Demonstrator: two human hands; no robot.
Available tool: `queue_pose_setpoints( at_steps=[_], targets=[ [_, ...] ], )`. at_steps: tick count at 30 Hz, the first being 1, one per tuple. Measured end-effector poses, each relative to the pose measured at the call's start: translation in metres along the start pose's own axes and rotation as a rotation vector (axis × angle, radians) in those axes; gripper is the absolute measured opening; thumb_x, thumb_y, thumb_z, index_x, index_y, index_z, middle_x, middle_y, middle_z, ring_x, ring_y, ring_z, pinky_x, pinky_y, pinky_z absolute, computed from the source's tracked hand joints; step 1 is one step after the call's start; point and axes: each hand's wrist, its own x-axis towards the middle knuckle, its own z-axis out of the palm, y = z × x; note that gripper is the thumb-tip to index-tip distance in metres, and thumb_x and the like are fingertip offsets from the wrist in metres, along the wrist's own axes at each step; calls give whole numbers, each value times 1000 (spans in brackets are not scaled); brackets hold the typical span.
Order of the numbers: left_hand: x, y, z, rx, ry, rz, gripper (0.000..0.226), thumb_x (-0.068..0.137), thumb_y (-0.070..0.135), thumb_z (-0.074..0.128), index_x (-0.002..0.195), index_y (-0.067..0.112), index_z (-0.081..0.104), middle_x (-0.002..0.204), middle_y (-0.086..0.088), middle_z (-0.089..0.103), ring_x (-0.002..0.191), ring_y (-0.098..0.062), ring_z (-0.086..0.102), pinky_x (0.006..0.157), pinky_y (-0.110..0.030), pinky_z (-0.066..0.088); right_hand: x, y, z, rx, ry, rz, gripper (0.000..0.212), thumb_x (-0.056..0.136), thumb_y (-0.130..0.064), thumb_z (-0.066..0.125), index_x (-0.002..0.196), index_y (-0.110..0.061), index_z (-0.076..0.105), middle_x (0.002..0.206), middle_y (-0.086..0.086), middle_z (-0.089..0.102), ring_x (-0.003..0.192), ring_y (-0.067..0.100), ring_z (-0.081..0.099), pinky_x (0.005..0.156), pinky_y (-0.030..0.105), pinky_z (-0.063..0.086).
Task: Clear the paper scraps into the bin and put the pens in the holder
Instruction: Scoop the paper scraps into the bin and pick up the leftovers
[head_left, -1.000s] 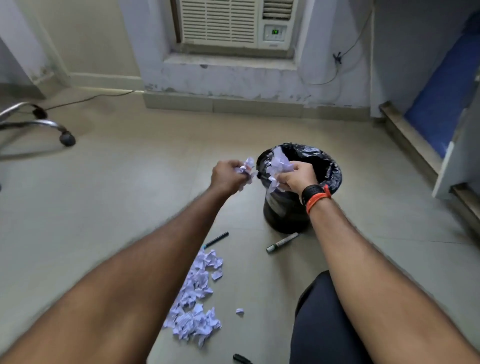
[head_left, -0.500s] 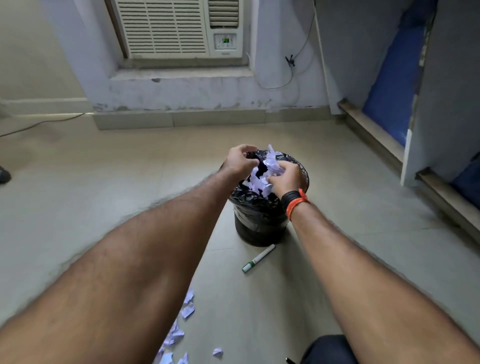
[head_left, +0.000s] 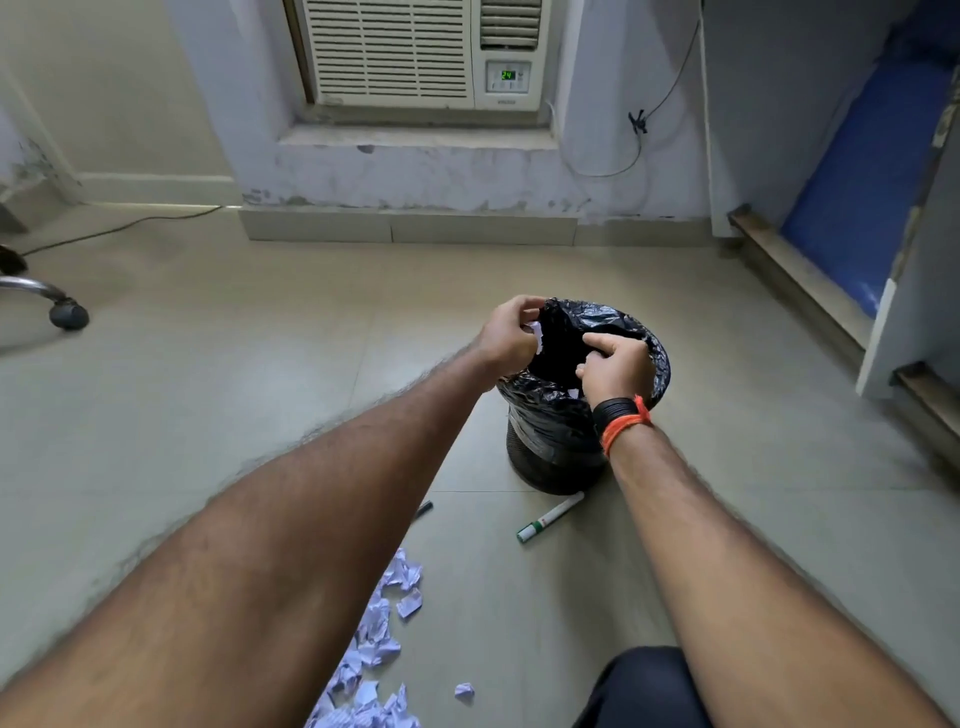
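Head view: both hands over the bin, most scraps gone from the fists

Compared with half a second ago, the big wad of paper between the hands is gone; only small white bits show now. Left hand (head_left: 511, 332) sits at the bin's far-left rim, fingers curled around a small scrap of paper (head_left: 535, 332), touching the liner edge. Right hand (head_left: 618, 366) is over the near-right rim, fingers loosely bent with the index finger out, gripping nothing I can make out; a tiny white bit (head_left: 573, 393) lies on the liner by its thumb. Camera has tipped down, so more floor scraps and a second pen are back in sight.

Bin (head_left: 558, 457) is round, dark, ribbed at the base, lined with a crinkly glossy black plastic bag (head_left: 618, 319) folded over the rim. Right wrist has black and orange bands (head_left: 623, 418). White marker with a green cap (head_left: 550, 517) lies on the floor just beside the bin base; a black pen (head_left: 423, 509) pokes out from behind the left forearm. Crumpled pale paper scraps (head_left: 379, 639) are piled on the floor, nearer the camera, well apart from the bin.

Floor (head_left: 208, 389) is smooth beige tile. Window air conditioner (head_left: 415, 52) sits in a scuffed white wall; chair wheel (head_left: 67, 314) at the left edge.
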Motion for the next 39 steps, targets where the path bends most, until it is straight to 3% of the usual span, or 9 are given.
queue_pose_setpoints(
  at_steps=[5, 10, 13, 21, 25, 28, 32, 37, 39],
  targets=[
    [2, 12, 6, 322, 107, 179, 47, 82, 0, 64, 127, 15, 59, 122, -6, 67, 114, -18, 61, 95, -25, 49, -6, -7, -8, 81, 100, -12, 28, 88, -2, 54, 97, -16, 77, 83, -2, 75, 49, 17, 68, 60, 26, 59],
    [-4, 9, 4, 484, 206, 203, 48, 73, 16, 81, 118, 16, 64, 114, -3, 70, 104, -18, 65, 83, -24, 49, -11, -13, -12, 64, 151, -13, 21, 76, -9, 60, 81, -21, 76, 73, 1, 75, 67, 21, 72, 73, 34, 60],
    [-20, -2, -6, 437, 233, 165, 38, 76, 22, 79, 112, 18, 68, 109, -1, 72, 97, -16, 67, 84, -22, 51, -21, -18, -3, 67, 91, -31, 21, 72, -9, 60, 79, -22, 75, 72, -2, 75, 68, 20, 72, 71, 37, 61],
    [-134, -107, -77, 519, 262, -121, 22, 83, 22, 68, 104, 27, 69, 104, 8, 71, 87, -11, 68, 82, -25, 50, -114, -11, 40, -2, -397, -101, 17, 71, -10, 64, 78, -17, 78, 75, 1, 76, 73, 23, 73, 75, 40, 61],
    [-202, -172, -102, 613, 216, -313, 26, 83, 21, 69, 109, 25, 67, 110, 5, 69, 101, -16, 64, 89, -28, 49, -162, 13, 63, -313, -711, -249, 18, 78, -12, 66, 90, -20, 77, 89, 0, 76, 89, 21, 70, 84, 27, 54],
    [-252, -216, -109, 699, 133, -443, 35, 83, 25, 70, 117, 21, 63, 123, -1, 64, 114, -21, 58, 96, -30, 44, -182, 42, 75, -588, -976, -374, 36, 80, -19, 71, 116, -20, 68, 115, 4, 68, 109, 23, 62, 92, 28, 45],
    [-306, -256, -111, 712, 24, -603, 65, 76, 38, 78, 133, 21, 52, 136, -3, 51, 125, -23, 48, 103, -32, 40, -212, 97, 99, -921, -1310, -446, 85, 73, -34, 81, 145, -20, 38, 140, 9, 41, 126, 32, 47, 102, 41, 45],
    [-329, -278, -112, 679, 125, -763, 102, 64, 45, 85, 146, 24, 29, 146, -7, 31, 131, -33, 36, 102, -40, 40, -213, 129, 142, -938, -1237, -486, 75, 79, -23, 73, 144, -17, 36, 144, 16, 35, 130, 35, 38, 104, 41, 43],
    [-321, -280, -112, 679, 93, -820, 118, 60, 47, 87, 150, 25, 15, 151, -11, 18, 134, -39, 32, 103, -45, 39, -208, 130, 160, -940, -1260, -487, 97, 70, -31, 82, 149, -17, 27, 151, 17, 25, 137, 37, 29, 109, 43, 38]
  ],
)
